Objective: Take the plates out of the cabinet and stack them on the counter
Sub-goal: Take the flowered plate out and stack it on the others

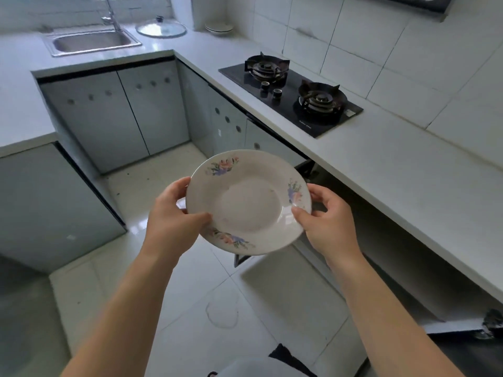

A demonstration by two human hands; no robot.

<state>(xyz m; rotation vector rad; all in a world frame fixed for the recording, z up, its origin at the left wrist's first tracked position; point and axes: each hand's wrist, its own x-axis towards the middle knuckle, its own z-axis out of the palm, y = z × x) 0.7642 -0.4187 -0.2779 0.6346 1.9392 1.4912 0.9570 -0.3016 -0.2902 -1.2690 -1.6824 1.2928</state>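
A white plate with flower prints on its rim point(249, 202) hangs in the air above the floor, in front of the open cabinet under the counter point(375, 240). My left hand point(174, 216) grips its left rim, thumb on top. My right hand point(326, 219) grips the right rim the same way. The grey counter point(408, 180) runs along the right, beside and above the plate. A small stack of white plates point(219, 28) sits on the counter at the far corner.
A black two-burner gas hob point(291, 91) is set in the counter beyond the plate. A steel sink point(91, 42) and a glass lid point(161, 29) lie at the back. Shut cabinet doors point(117, 112) line the left and back. The floor is pale tile.
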